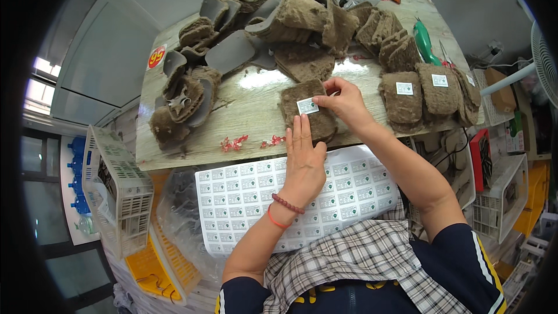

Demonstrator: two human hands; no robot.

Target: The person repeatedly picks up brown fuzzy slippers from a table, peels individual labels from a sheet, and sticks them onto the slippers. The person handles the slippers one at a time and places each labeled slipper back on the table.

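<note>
A fuzzy brown pad point(293, 94) with rounded corners lies near the table's front edge, apparently on top of another. On it sits a small white label point(308, 106) with a dark green mark. My left hand point(303, 163) is stretched out, its fingertips pressing the label's lower edge. With thumb and curled fingers, my right hand point(344, 103) holds the pad's upper right side, the thumb touching the label's right end. A large sheet of labels point(244, 209) lies under my left forearm, partly over my checked apron point(343, 250).
Labelled pads point(401, 104) stand in piles at the table's right. Grey-backed pads point(231, 52) are heaped at the back and left. Green-handled snips point(427, 43) lie back right. A white plastic crate point(131, 192) and yellow basket point(157, 267) stand left; a fan point(543, 52) is at right.
</note>
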